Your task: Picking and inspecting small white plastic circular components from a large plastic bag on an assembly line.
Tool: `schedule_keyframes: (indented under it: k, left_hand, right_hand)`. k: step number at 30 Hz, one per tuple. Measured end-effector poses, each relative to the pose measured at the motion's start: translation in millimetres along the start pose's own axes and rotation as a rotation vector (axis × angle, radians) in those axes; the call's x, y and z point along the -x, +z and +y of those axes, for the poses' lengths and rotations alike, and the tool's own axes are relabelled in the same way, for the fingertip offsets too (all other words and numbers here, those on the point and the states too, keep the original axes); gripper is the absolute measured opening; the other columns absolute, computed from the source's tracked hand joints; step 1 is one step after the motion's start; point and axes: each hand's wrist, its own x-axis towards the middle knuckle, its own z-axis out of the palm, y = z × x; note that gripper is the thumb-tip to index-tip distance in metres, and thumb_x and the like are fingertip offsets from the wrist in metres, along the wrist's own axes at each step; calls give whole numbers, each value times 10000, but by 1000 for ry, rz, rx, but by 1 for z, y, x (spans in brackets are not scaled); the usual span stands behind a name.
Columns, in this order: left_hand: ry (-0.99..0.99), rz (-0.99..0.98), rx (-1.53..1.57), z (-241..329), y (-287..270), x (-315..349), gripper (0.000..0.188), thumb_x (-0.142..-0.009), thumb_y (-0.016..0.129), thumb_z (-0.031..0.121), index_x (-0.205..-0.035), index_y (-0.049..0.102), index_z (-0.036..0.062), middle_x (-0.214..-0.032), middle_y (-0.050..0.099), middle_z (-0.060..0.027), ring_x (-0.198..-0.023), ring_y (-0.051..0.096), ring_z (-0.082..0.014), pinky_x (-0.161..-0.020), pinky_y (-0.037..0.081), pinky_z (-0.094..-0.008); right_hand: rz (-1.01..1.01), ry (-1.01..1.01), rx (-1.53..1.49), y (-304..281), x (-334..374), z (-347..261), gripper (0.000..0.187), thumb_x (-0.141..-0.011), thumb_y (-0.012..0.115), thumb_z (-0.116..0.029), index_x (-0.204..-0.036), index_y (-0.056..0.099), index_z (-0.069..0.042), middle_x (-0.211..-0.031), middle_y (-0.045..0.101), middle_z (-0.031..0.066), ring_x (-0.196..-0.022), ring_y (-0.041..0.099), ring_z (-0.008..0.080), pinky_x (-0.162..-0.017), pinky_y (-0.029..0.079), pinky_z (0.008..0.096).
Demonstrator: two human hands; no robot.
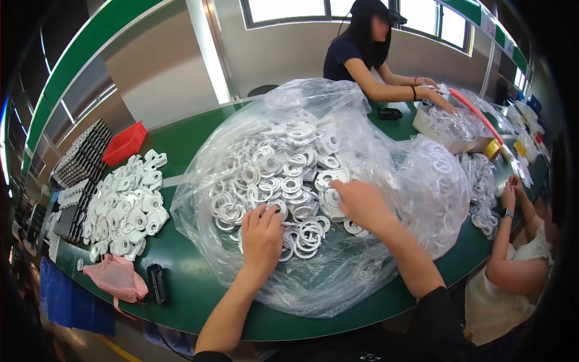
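Observation:
A large clear plastic bag (199,163) lies spread open before me, with a heap of white plastic ring parts (291,185) in it. My left hand (263,238) rests at the near left of the heap, its fingers curled on a white plastic ring; part of the grip is hidden. Farther right, my right hand (362,208) pinches a white plastic ring plate (330,176) by its edge. Several thin loose rings (309,236) lie between the hands.
At left are a pile of white plates (129,211), a red bin (125,143), stacked black trays (84,151), a pink pouch (117,279) and a black case (156,283). A second bag of rings (431,193) stands right. A co-worker (368,54) handles a box (443,130); another person (512,265) sits right.

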Motion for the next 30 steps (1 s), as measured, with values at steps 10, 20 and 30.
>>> schedule_keyframes:
  k: [10,20,30]
  left_hand:
    - [-164,246,304,6,-25,1,327,-758,649,53,-1076,584,19,-1042,607,-116,-1032,530,-271,-911,391,-373]
    - [-650,-198,1692,29,-16,14,462,-979,378,256,-1371,259,43,-1322,418,-111,-1139,497,-244,-959,431,-387]
    - [-908,-92,1759,19,-21,13,340,-978,368,230,-1257,412,40,-1179,543,-134,-1032,581,-251,-798,538,-400]
  right_hand:
    - [93,80,-12,29,6,-4,271,-706,686,-184,-933,576,-83,-808,598,86,-803,589,276,-667,483,385]
    - [-44,132,-1288,-6,0,-51,294,-763,710,-89,-1027,618,2,-869,649,34,-778,592,78,-706,471,222]
    - [98,384,-1530,18,5,-61,209,-871,592,-84,-1056,624,7,-927,665,69,-812,624,93,-710,499,239]
